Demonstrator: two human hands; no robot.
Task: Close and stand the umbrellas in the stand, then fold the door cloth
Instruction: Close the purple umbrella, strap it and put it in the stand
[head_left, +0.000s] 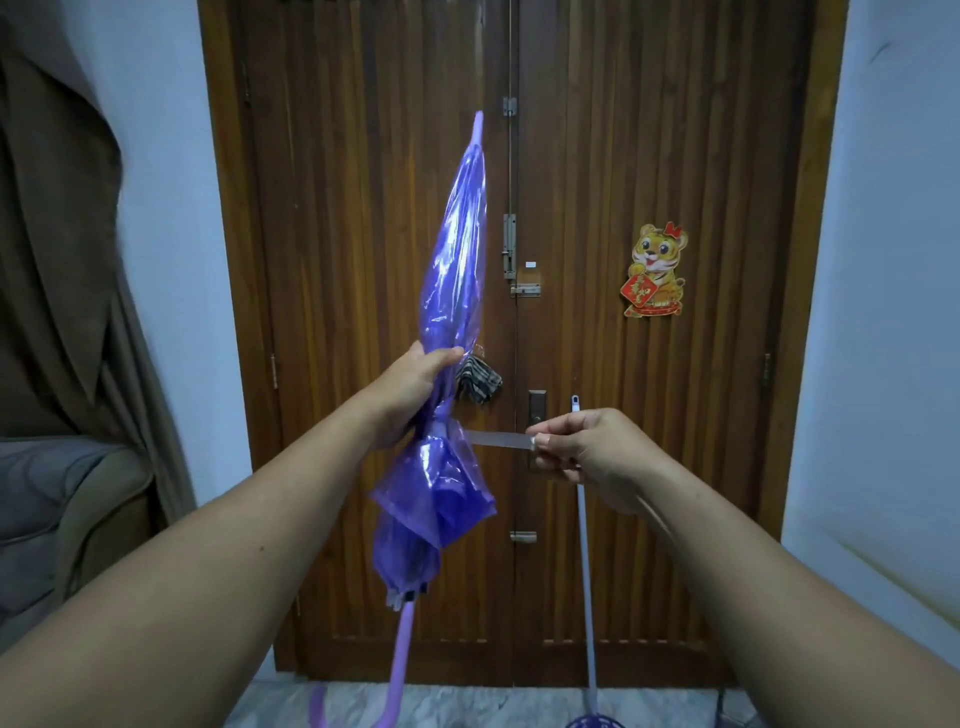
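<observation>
A translucent purple umbrella (453, 291) is folded shut and held upright before the wooden door, tip up, its curved lilac handle (397, 670) hanging near the floor. My left hand (415, 389) grips the gathered canopy around its middle. My right hand (582, 447) pinches the end of the umbrella's clear closing strap (496, 439), pulled taut to the right. A checked cloth (479, 383) hangs on the door handle just behind the umbrella. No umbrella stand is in view.
The double wooden door (623, 467) fills the middle, with bolts and a tiger sticker (655, 270). A white-handled stick (584, 545) with a purple head leans against the door at right. A grey sofa (62, 509) and a brown curtain (57, 234) are at left.
</observation>
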